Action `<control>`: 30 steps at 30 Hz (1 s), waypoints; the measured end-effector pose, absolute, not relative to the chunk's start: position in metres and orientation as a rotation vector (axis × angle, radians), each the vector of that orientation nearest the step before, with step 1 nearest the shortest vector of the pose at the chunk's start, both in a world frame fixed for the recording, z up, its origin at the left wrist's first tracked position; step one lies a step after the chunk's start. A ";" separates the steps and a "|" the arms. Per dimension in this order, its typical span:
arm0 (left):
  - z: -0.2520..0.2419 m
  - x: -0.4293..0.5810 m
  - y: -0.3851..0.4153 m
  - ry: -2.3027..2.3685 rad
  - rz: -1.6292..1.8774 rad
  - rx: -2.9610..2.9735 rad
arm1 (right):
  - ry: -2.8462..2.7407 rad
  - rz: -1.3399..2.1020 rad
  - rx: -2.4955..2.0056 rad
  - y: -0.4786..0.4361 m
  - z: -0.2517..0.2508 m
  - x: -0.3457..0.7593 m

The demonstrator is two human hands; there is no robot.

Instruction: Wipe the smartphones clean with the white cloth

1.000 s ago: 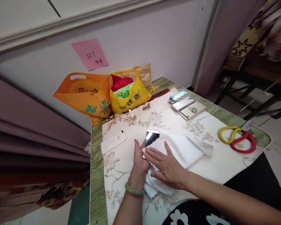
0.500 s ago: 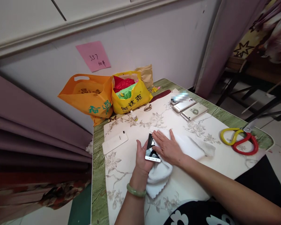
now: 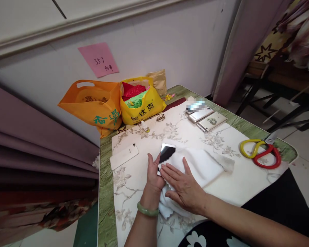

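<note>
My left hand (image 3: 155, 173), with a green bangle at its wrist, holds a white-framed smartphone (image 3: 168, 151) with its dark screen up. The thumb is raised along the phone's left side, and the fingers are hidden beneath it. Flat over the lower end of the phone lies my right hand (image 3: 184, 190), fingers stretched out and thumb spread, pressing on a white cloth (image 3: 203, 164). The cloth covers part of the screen and trails off to the right across the table. How much of it is tucked under the right palm cannot be seen.
A white phone (image 3: 125, 156) lies face down at left. Behind are a small bottle (image 3: 145, 127), glasses (image 3: 160, 117), an orange bag (image 3: 92, 106) and a full yellow bag (image 3: 144, 108). Several phones (image 3: 211, 121) rest at back right; scissors (image 3: 266, 156) lie at the right edge.
My right hand has slid down toward me, from the phone's upper part to its lower end, drawing the cloth along. More of the upper screen shows. The left hand still holds the phone.
</note>
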State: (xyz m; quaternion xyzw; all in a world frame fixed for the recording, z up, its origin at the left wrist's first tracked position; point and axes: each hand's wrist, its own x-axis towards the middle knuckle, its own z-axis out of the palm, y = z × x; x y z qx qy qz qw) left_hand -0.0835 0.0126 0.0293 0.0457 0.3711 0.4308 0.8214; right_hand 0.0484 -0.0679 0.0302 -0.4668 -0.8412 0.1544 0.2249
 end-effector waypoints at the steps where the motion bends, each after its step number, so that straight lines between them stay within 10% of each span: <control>1: 0.029 -0.083 0.013 0.820 0.927 0.095 | -2.323 0.436 -1.271 -0.064 0.030 0.046; 18: 0.028 -0.081 0.015 0.734 0.885 0.088 | -1.680 0.500 -1.453 -0.016 0.036 0.074; 30: 0.020 -0.085 0.014 0.757 0.824 0.002 | -2.354 0.511 -0.970 -0.010 0.027 0.052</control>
